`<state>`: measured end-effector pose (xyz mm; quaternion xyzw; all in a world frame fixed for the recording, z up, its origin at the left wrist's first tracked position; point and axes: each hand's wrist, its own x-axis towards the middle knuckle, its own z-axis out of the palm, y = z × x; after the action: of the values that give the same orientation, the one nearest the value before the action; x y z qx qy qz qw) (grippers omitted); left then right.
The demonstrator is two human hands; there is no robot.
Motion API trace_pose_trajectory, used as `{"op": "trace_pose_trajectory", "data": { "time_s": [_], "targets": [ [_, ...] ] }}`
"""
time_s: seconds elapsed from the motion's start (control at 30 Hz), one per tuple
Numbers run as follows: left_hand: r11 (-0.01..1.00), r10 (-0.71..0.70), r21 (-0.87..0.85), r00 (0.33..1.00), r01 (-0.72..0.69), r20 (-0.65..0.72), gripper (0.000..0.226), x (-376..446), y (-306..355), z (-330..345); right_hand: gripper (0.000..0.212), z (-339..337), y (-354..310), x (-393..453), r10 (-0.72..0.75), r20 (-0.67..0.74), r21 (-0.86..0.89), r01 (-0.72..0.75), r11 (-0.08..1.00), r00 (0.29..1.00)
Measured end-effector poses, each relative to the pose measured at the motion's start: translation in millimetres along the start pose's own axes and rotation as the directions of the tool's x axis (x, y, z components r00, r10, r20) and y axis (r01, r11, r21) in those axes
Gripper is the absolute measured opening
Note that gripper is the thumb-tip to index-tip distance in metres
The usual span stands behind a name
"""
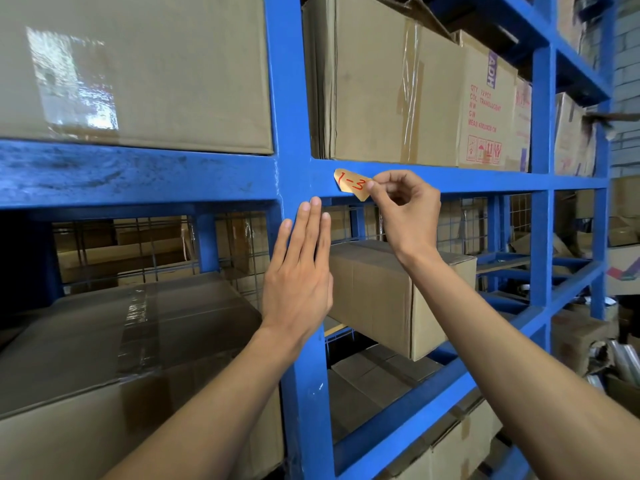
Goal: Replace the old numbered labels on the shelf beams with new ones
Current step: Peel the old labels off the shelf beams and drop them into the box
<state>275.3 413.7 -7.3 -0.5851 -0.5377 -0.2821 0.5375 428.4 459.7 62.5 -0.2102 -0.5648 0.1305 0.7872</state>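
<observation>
Nearest, the left hand lies flat, fingers straight, against the blue upright. Up and right, the right hand pinches the "1-3" label, lying lengthwise along the far beam, right end lifted.

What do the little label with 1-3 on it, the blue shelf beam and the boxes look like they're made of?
The label looks like tan adhesive tape or thin paper with red handwriting; its edge curls where the right hand pinches it. The shelf beam looks like blue-painted metal, glossy, scuffed, with a weld-like seam at the post. The boxes are brown corrugated cardboard sealed with shiny clear tape.
</observation>
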Motion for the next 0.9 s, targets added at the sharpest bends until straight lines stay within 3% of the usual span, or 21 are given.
{"op": "trace_pose_trajectory", "data": {
  "time_s": [0.2,0.33,0.47,0.6,0.73,0.9],
  "targets": [
    [1.000,-0.006,0.010,1.000,0.006,0.030,0.075,-0.9,-0.4,-1.4,0.006,-18.1,3.4,-10.6,0.064,-0.050,0.012,-0.064,0.998,0.997],
    [1.000,-0.009,-0.022,0.999,0.010,0.048,0.075,-3.2,3.4,-4.5,0.008,-42.8,10.8,-20.2,0.135,0.018,-0.025,-0.134,0.991,0.991],
    [0.985,-0.020,-0.170,0.998,0.030,0.061,0.073,-23.9,19.9,-7.3,0.008,-66.1,19.7,-36.3,0.204,0.004,-0.037,-0.204,0.978,0.979],
    [0.935,0.091,-0.352,0.989,-0.044,0.119,0.068,-58.7,55.6,-2.6,0.002,-95.0,33.7,-68.0,0.343,-0.012,-0.036,-0.344,0.938,0.939],
    [0.850,0.226,-0.525,0.924,-0.033,0.308,0.066,-106.8,97.6,18.8,0.015,-133.2,63.5,-116.8,0.474,-0.077,-0.102,-0.480,0.871,0.877],
    [0.838,0.319,-0.545,0.800,0.012,0.508,0.066,-174.7,137.9,56.0,0.017,-174.6,95.2,-183.3,0.590,-0.137,-0.222,-0.605,0.765,0.796]
  ]
}}
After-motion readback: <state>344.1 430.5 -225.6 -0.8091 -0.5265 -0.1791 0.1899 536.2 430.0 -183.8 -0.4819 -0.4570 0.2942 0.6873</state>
